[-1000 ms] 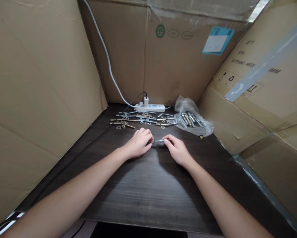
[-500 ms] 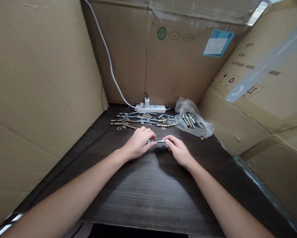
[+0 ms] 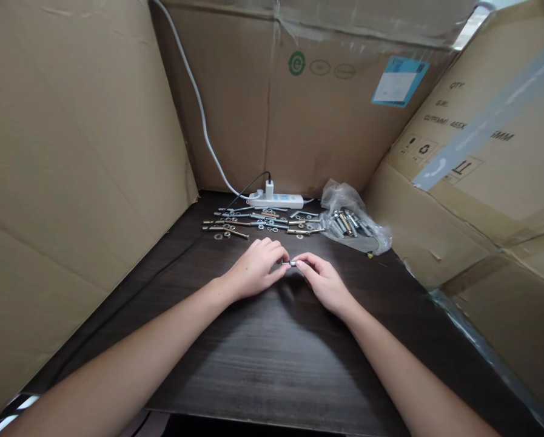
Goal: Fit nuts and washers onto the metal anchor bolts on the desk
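Observation:
A small silvery expansion bolt (image 3: 289, 263) is held level between my two hands above the dark table (image 3: 262, 364). My left hand (image 3: 259, 267) pinches its left end between thumb and fingers, which partly cover it. At the right end, the thumb and fingertips of my right hand (image 3: 321, 280) close on the metal sleeve. Only a short middle piece of the bolt shows between the fingertips. Beyond my hands lie loose bolts (image 3: 235, 232) and sleeves, silver and brass-coloured, in rough rows. Several nuts (image 3: 227, 234) and washers (image 3: 218, 237) are scattered among them.
A clear plastic bag (image 3: 376, 233) with several anchor bolts (image 3: 347, 223) lies at the back right. Behind the loose parts sits a white power strip (image 3: 287, 201) with a plugged-in charger (image 3: 269, 190). A black cable (image 3: 162, 267) crosses the left side. Cardboard walls (image 3: 226, 109) surround the table.
My hands have come closer together, and less of the bolt shows between them. My right hand has shifted slightly left. The nut end seen by my left fingers is now covered.

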The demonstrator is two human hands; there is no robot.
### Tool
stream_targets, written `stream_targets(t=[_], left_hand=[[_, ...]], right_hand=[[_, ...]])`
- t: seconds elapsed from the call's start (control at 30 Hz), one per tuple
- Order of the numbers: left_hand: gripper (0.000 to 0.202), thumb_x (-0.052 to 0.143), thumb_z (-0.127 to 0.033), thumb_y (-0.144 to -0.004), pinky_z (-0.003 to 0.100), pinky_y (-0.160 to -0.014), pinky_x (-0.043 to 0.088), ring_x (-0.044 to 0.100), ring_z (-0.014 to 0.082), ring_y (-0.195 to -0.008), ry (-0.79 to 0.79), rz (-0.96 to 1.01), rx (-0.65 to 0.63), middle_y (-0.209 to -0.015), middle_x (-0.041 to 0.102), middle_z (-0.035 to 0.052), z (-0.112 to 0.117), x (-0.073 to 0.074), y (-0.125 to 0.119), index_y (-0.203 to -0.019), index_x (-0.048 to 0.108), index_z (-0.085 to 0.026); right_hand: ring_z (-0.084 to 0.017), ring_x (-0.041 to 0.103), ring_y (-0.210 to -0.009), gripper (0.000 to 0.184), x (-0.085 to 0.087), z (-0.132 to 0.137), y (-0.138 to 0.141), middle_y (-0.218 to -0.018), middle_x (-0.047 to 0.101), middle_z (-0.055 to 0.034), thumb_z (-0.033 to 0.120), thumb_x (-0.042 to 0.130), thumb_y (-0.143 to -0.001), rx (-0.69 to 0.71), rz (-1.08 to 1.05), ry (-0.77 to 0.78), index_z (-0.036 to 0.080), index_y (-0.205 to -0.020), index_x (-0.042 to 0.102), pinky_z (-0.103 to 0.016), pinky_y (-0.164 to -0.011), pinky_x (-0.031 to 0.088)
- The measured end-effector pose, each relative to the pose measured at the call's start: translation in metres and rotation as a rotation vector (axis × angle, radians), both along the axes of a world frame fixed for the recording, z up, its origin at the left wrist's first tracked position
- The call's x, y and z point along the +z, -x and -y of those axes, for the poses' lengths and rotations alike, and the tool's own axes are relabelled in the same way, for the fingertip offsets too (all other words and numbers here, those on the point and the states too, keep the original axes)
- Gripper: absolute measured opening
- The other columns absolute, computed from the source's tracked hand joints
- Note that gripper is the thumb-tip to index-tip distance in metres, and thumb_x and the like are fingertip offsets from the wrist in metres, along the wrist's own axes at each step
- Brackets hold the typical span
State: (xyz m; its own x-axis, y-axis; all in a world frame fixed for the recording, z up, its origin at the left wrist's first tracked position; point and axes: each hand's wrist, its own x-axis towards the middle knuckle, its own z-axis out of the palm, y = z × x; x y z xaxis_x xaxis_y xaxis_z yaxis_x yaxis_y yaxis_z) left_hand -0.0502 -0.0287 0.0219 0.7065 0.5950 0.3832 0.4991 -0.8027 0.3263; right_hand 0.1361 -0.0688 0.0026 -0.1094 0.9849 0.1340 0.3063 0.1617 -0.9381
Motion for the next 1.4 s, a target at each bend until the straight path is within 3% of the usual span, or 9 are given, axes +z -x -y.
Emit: stream_targets(t=[0.23, 0.37, 0.57, 1.1, 1.4], left_hand=[[0.009, 0.047, -0.025, -0.090, 0.031, -0.078, 0.036, 0.050, 0.0182, -0.088, -0.019, -0.022, -0.036, -0.093, 0.058, 0.0029, 0.005, 0.006, -0.002, -0.091, 0.053, -0.018], [0.016, 0.053, -0.031, -0.087, 0.032, -0.080, 0.038, 0.049, 0.0191, -0.091, 0.007, -0.050, 0.001, -0.096, 0.056, 0.0032, 0.002, 0.004, 0.002, -0.098, 0.051, -0.019], [0.019, 0.055, -0.031, -0.084, 0.035, -0.083, 0.039, 0.047, 0.0221, -0.095, 0.015, -0.180, 0.144, -0.101, 0.054, 0.0046, -0.010, -0.012, 0.011, -0.100, 0.052, -0.020], [0.009, 0.052, -0.027, -0.088, 0.033, -0.081, 0.037, 0.047, 0.0201, -0.093, 0.039, -0.187, 0.139, -0.098, 0.054, 0.0032, -0.017, -0.021, 0.010, -0.094, 0.055, -0.021], [0.011, 0.053, -0.029, -0.088, 0.032, -0.080, 0.037, 0.049, 0.0199, -0.093, 0.051, -0.192, 0.111, -0.098, 0.054, 0.0028, -0.013, -0.017, 0.008, -0.096, 0.055, -0.022]], right_hand=[[-0.016, 0.060, -0.076, 0.026, 0.009, 0.002, -0.004, -0.085, 0.069, -0.0028, 0.039, 0.059, -0.080, 0.122, -0.043, 0.055, 0.016, -0.088, 0.068, -0.026, -0.071, 0.045], [-0.017, 0.061, -0.071, 0.028, 0.005, 0.001, -0.002, -0.083, 0.069, -0.0049, 0.039, 0.064, -0.075, 0.043, -0.067, 0.091, 0.015, -0.088, 0.068, -0.027, -0.066, 0.047], [-0.016, 0.061, -0.070, 0.025, -0.002, -0.001, -0.002, -0.083, 0.069, -0.0054, 0.036, 0.065, -0.074, -0.029, 0.021, 0.029, 0.015, -0.086, 0.069, -0.025, -0.064, 0.046], [-0.012, 0.055, -0.060, 0.022, -0.003, 0.000, -0.003, -0.074, 0.066, -0.0022, 0.034, 0.061, -0.076, -0.058, 0.179, -0.064, 0.016, -0.086, 0.070, -0.022, -0.054, 0.042], [-0.013, 0.056, -0.060, 0.023, -0.001, 0.000, -0.003, -0.074, 0.067, -0.0024, 0.036, 0.060, -0.076, -0.078, 0.199, -0.075, 0.016, -0.085, 0.069, -0.022, -0.055, 0.043]])
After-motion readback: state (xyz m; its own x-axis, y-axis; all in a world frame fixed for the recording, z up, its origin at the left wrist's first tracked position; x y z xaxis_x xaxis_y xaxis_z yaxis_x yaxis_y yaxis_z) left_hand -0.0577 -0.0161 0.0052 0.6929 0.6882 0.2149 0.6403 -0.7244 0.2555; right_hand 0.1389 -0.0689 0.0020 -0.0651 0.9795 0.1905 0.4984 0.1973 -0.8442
